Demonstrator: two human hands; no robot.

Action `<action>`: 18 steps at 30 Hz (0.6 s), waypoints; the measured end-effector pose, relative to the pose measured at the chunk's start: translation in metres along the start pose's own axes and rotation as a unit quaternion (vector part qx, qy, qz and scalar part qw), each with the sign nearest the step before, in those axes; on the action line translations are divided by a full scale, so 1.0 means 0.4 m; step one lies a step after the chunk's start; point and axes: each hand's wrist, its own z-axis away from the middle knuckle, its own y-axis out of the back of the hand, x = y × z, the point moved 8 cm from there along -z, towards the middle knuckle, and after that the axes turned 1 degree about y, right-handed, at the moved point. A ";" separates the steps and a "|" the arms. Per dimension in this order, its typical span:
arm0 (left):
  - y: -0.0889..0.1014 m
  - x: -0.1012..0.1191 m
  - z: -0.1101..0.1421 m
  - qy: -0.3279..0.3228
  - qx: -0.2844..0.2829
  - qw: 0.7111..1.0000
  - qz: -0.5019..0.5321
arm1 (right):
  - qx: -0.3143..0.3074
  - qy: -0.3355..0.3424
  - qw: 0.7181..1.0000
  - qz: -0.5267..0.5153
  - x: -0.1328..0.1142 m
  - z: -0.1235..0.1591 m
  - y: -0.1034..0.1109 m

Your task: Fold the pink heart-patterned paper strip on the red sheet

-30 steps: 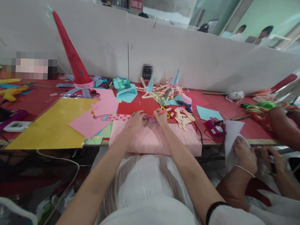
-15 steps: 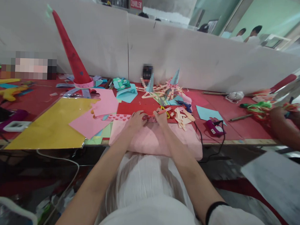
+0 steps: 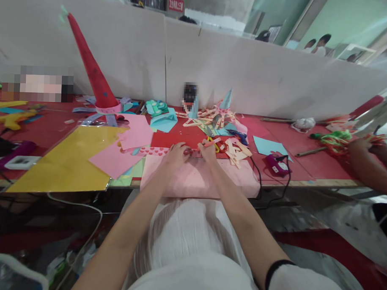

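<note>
My right hand [image 3: 207,152] is closed round an orange-pink pen [image 3: 214,142], its shaft pointing up to the right. The pen's tip is hidden by my fingers. My left hand [image 3: 178,153], its fingers bent, holds down a pink paper strip with red hearts [image 3: 152,151]. That strip lies along the upper edge of a large light-pink sheet [image 3: 198,183] hanging slightly over the table's front. Just right of my right hand are yellow-handled scissors [image 3: 217,147] and a pile of cream paper strips [image 3: 235,151]. A red sheet [image 3: 168,140] lies behind my hands.
At left are a yellow sheet [image 3: 68,166], pink sheets [image 3: 135,132] and a tall red cone [image 3: 93,71]. Small blue cones [image 3: 226,99] stand behind. A purple box [image 3: 277,165] with a black cable sits at right, near a co-worker's hands [image 3: 360,151]. A white partition [image 3: 278,76] runs behind.
My hands, the pen and the strip have stayed almost still. The co-worker's hands at right shifted slightly. The grey-white panel seen below the table at right has moved away.
</note>
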 end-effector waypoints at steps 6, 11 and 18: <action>0.002 0.009 -0.001 0.000 -0.013 1.000 -0.004 | -0.006 -0.043 0.998 -0.041 0.000 0.012 0.001; 0.003 0.014 0.001 -0.014 -0.013 1.000 0.005 | 0.000 -0.037 0.999 -0.032 0.000 0.012 0.001; -0.001 0.007 -0.001 -0.016 -0.006 1.000 0.015 | 0.005 -0.005 1.000 -0.024 0.006 0.005 -0.002</action>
